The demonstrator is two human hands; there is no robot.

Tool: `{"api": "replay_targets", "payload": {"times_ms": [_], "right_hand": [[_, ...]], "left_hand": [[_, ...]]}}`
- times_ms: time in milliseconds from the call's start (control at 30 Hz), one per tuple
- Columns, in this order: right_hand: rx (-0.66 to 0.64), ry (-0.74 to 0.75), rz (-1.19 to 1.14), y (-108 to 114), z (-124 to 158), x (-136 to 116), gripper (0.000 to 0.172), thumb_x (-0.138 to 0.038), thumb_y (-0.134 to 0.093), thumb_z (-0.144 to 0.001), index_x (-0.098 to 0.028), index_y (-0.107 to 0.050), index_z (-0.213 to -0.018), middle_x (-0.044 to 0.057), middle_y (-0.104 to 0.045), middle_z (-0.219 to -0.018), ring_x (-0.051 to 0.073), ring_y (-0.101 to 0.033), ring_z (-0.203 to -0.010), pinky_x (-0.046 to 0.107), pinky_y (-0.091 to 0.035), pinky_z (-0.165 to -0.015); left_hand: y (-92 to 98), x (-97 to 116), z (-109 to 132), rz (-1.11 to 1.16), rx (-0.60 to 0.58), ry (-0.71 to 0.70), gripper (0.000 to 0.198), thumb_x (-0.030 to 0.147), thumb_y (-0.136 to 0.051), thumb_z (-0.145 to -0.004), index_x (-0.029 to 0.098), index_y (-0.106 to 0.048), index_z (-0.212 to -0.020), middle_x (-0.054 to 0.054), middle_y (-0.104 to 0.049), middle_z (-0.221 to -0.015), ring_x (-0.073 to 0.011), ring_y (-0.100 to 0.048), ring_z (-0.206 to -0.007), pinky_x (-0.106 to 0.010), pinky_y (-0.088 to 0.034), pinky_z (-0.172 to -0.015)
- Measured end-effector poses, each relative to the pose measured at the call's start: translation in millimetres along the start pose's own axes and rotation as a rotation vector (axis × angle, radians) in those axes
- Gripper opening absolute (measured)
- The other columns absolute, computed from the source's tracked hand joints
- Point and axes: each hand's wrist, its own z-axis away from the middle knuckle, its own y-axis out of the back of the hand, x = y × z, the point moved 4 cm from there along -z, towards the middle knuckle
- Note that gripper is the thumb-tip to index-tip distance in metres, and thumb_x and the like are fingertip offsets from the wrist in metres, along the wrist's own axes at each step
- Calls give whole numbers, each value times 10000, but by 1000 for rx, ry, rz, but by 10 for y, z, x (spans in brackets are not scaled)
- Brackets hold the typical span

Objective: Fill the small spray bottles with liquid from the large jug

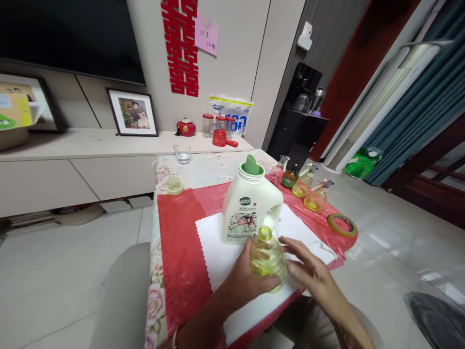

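My left hand [242, 277] is wrapped round a small clear yellow-green bottle [267, 258] with no cap, held upright over a white cloth [218, 247]. Beside the bottle, my right hand [308, 269] has its fingers stretched out and holds nothing. Just behind stands a big white detergent jug [250, 203] with a green spout. The jug's pale green cap [175, 186] lies apart at the table's left side.
A red plastic sheet [181, 242] covers the small table. Several small spray bottles [303, 184] and a roll of tape [342, 224] sit at its right; a glass [182, 154] stands at the far end. A low cabinet [72, 165] runs along the wall.
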Motion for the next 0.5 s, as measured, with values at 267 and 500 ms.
{"api": "replay_targets", "payload": {"times_ms": [267,500], "right_hand": [[301,-292,219,465,-994,482,394,-432,-626,-942,-146,-629,-1213,112,-662,-1193,222,-659,-1021,399,-572,-865],[130,-491,338,336,-1433,735,388,-396,-632,-955,-166,-607,-1266,92,-615,-1278,227,-633,-1083,428,-563,-902]], "left_hand": [[99,-77,35,-206,29,81,812,438,-945,-570,212,-530,-1229,-85,-597,-1140,-276,-563,-1097,-445,-456,-973],[142,-96,4,-192,25,70,830,470,-941,-560,217,-537,-1239,-84,-582,-1150,-293,-546,-1125,-466,-446,-987]]}}
